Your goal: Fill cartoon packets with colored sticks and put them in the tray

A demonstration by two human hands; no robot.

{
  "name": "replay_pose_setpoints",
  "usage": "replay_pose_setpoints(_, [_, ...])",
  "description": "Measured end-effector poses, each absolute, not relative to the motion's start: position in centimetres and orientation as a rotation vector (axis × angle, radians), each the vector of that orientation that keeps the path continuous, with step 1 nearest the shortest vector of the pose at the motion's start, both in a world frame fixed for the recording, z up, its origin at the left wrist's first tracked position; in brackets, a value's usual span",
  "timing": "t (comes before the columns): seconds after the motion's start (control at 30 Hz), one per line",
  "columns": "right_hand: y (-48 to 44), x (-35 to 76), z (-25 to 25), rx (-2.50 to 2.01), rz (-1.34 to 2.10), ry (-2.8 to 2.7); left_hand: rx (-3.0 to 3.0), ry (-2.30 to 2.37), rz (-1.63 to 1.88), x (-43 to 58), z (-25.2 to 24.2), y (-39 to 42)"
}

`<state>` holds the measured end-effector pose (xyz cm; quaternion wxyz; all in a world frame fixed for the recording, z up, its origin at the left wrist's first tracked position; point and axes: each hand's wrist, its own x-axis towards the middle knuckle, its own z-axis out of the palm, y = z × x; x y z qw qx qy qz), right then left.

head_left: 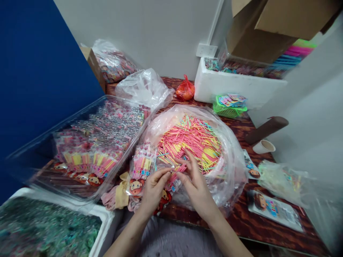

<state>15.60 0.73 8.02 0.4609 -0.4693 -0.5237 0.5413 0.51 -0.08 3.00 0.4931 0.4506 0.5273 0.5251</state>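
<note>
Between your two hands is a small bundle of pink sticks (181,168), at the mouth of a printed pouch (174,183). Your left hand (155,182) has thumb and forefinger pinched narrow, apparently on the pouch's edge; your right hand (196,182) holds the pink sticks between thumb and fingers, its forefinger raised. The sticks look light, thin and fairly stiff, likely to roll or slide apart if held loosely, so gather them around the middle. The pouch looks like soft, slippery film that should crease easily; its rim is probably the best hold.

Just beyond your fingertips, a large clear bag (232,162) lies open around loose sticks (191,137), mostly pink and yellow. Just left of your grip, filled pouches (142,167) carry a cartoon face and lettering that seems to include "Stick". Farther left, a clear tray (93,200) bears many more. Well to the right of your grip lies a flat printed packet (276,210) with a cartoon figure; its lettering is too blurred to read surely. You can make out no brand name.
</note>
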Motion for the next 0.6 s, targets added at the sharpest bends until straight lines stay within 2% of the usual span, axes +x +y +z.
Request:
replay_pose_setpoints(0.13, [0.4, 15.1, 7.8, -1.163, 1.018, -1.501, 1.036, 1.243, 1.311, 0.4, 3.4, -0.3])
replay_pose_setpoints(0.27, [0.6, 14.8, 7.7, -1.157, 0.907, -1.655, 1.017, 1.218, 1.312, 0.1, 3.5, -0.5])
replay_pose_setpoints(0.47, [0.9, 14.1, 8.2, -1.087, 1.043, -1.708, 0.974, 1.231, 1.327, -0.7, 4.0, -0.9])
replay_pose_setpoints(0.6, [1.4, 14.7, 7.4, -1.106, 1.187, -1.525, 1.042, 1.399, 1.320, -2.8, 3.3, -0.9])
